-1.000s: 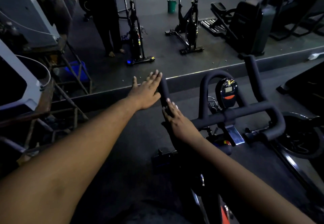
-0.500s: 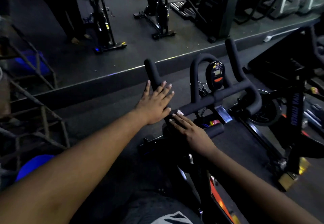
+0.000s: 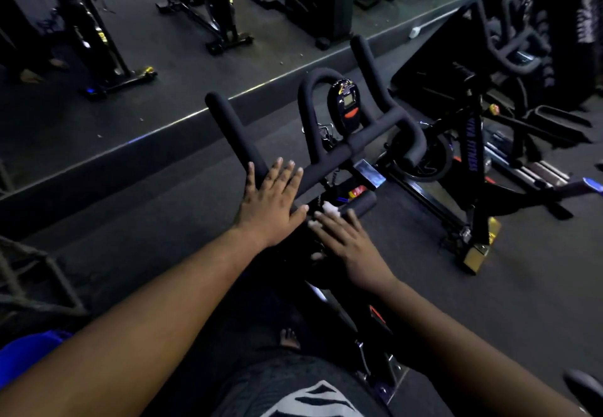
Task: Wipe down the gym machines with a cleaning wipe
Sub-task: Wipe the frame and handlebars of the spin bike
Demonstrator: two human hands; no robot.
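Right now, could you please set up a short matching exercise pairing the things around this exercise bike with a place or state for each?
Column one:
1. left hand
2. right hand
3. small oval display console with an orange button
4. small white cleaning wipe

Column two:
A. just past the right hand's fingertips, on a short black bar
B. fingers straight, lying flat on the black foam handlebar
C. mounted upright behind the handlebar crossbar
D. reaching forward below the handlebar

Pairs: 1-B, 2-D, 3-C, 4-A
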